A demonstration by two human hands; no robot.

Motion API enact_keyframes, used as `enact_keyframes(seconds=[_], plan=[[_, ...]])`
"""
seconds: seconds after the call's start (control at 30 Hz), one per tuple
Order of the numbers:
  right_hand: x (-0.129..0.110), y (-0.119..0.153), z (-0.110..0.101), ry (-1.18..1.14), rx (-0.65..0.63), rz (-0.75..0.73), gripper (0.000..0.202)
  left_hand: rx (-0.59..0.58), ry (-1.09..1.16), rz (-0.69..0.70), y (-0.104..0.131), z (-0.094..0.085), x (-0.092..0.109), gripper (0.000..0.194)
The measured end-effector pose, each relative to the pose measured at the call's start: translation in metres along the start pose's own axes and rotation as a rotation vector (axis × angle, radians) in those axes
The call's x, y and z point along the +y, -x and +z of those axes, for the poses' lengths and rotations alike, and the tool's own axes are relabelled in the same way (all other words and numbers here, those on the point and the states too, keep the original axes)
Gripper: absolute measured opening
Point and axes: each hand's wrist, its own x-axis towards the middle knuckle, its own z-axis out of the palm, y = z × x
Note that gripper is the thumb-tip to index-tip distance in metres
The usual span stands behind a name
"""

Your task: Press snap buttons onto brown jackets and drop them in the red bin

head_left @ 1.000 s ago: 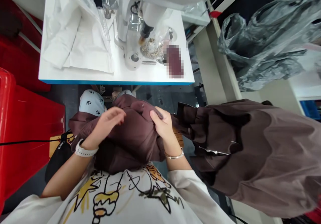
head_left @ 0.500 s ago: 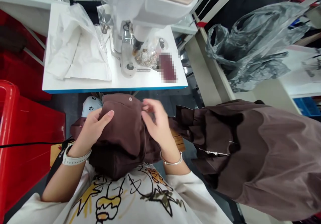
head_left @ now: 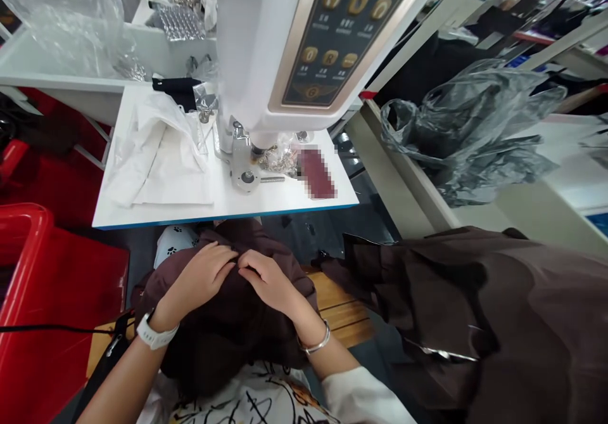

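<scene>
Dark brown fabric (head_left: 209, 341) lies bunched across my lap, below the front edge of the white table. My left hand (head_left: 204, 275) rests on its upper part, thumb and fingers closed on the cloth. Close beside it, my right hand (head_left: 268, 281) pinches the same fabric, its fingers bent. The fingertips of both hands almost meet. Just beyond them stands a white press machine (head_left: 256, 50) with a button panel, its lower metal parts above the tabletop.
The white table (head_left: 190, 213) carries white cloth (head_left: 166, 164), a bag of small parts (head_left: 280, 158) and a blurred maroon item (head_left: 317, 173). A red bin (head_left: 85, 272) stands left. More brown fabric (head_left: 536, 303) and grey plastic (head_left: 475, 120) are at right.
The view has tilted up, showing more of the machine. My hands have come together on the fabric and closed on it. The light button seen earlier on the cloth no longer shows.
</scene>
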Motion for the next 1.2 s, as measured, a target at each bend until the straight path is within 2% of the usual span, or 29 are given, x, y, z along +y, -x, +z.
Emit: enact_keyframes(seconds=[0.07,0.1,0.13,0.23,0.27,0.33,0.47,0.6,0.7,0.8,0.9,1.0,1.1,1.2], plan=[[0.000,-0.006,-0.008,0.024,-0.004,0.048,0.017,-0.098,0.072,-0.022,-0.007,0.004,-0.004,0.028],[0.002,-0.012,-0.015,0.041,0.051,0.071,0.018,-0.099,0.095,-0.057,-0.008,0.006,-0.007,0.027],[0.006,-0.020,-0.024,0.065,0.150,0.079,0.017,-0.089,0.116,-0.085,-0.009,0.008,-0.010,0.026],[0.023,-0.054,-0.060,0.209,0.552,0.057,0.016,-0.054,0.190,-0.115,-0.005,0.016,-0.020,0.023],[0.030,-0.066,-0.072,0.278,0.634,0.054,0.022,-0.055,0.207,-0.118,-0.003,0.020,-0.023,0.023],[0.043,-0.089,-0.090,0.401,0.703,0.068,0.031,-0.068,0.201,-0.129,0.002,0.033,-0.030,0.023],[0.059,-0.112,-0.096,0.433,0.811,0.107,0.021,-0.083,0.145,-0.176,0.010,0.057,-0.041,0.023],[0.061,-0.111,-0.090,0.309,0.915,0.153,0.015,-0.058,0.174,-0.201,0.011,0.062,-0.048,0.025],[0.058,-0.106,-0.094,0.276,0.942,0.210,0.011,-0.059,0.205,-0.205,0.010,0.061,-0.052,0.025],[0.053,-0.102,-0.101,0.235,0.950,0.246,0.015,-0.063,0.215,-0.212,0.009,0.065,-0.058,0.026],[0.042,-0.101,-0.102,-0.050,0.930,0.166,0.020,-0.049,0.216,-0.220,0.008,0.071,-0.064,0.025],[0.022,-0.108,-0.093,-0.448,0.763,0.070,0.023,-0.039,0.215,-0.222,0.008,0.075,-0.067,0.025],[-0.001,-0.120,-0.082,-0.672,0.568,0.082,0.023,-0.045,0.216,-0.229,0.009,0.076,-0.069,0.025],[-0.016,-0.132,-0.076,-0.861,0.506,0.094,0.018,-0.049,0.221,-0.237,0.010,0.077,-0.070,0.025]])
